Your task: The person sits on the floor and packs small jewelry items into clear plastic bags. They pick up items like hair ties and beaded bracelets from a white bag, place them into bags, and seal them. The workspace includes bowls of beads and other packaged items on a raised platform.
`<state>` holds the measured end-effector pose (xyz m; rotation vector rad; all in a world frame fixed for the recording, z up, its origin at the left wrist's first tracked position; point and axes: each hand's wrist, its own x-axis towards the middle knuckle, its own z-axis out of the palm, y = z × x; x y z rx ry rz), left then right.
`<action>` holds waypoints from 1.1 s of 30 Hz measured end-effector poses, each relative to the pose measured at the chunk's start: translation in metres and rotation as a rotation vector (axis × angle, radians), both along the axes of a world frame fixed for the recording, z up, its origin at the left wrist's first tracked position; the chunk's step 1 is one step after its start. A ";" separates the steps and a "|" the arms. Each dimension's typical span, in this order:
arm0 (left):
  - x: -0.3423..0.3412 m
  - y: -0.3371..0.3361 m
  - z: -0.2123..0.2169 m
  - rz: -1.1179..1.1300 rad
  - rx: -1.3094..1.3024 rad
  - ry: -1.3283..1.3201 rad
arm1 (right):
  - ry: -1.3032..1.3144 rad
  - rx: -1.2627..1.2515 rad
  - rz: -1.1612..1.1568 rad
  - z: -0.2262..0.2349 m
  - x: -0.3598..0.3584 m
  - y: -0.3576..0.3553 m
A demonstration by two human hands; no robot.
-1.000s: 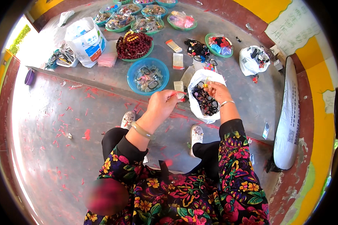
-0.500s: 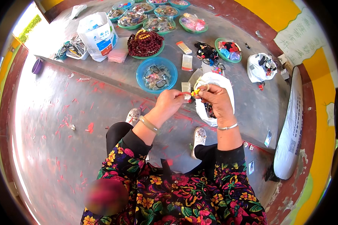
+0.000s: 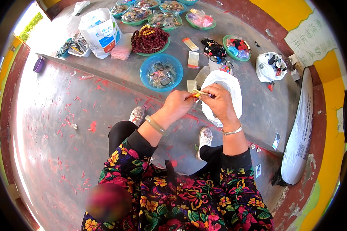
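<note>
My left hand (image 3: 175,104) and my right hand (image 3: 220,103) meet in front of me, each with the fingers pinched. Between their fingertips is a small yellow-and-red corded trinket (image 3: 197,94) with a pale strand. Its finer parts are too small to make out, and the fingers cover some of it. Under and beyond my right hand lies an open white plastic bag (image 3: 233,86). A small clear box (image 3: 191,85) stands just past the fingertips. Farther off is a blue basin (image 3: 142,77) with packaged bracelets (image 3: 165,81) inside.
Dark red bead strands (image 3: 150,41) fill a green basin, with a white bag (image 3: 100,34) to their left. Several basins of packets sit at the back. At right are another white bag (image 3: 264,69) and a long white roll (image 3: 298,134). Red scraps (image 3: 92,126) litter the floor.
The hands have come closer together around the trinket. The pale cord loop that stood up from my right fingers now lies lower and flatter.
</note>
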<state>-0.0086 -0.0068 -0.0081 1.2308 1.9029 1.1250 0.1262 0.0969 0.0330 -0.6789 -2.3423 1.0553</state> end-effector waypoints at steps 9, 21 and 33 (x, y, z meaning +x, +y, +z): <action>0.000 -0.003 0.007 -0.102 -0.028 0.056 | -0.043 0.201 0.047 -0.004 0.005 0.004; 0.004 0.001 -0.009 -0.182 -0.070 -0.383 | -0.101 0.152 0.186 -0.009 0.008 0.009; 0.012 -0.001 0.003 -0.163 0.118 -0.887 | -0.064 0.038 0.068 -0.006 0.005 0.007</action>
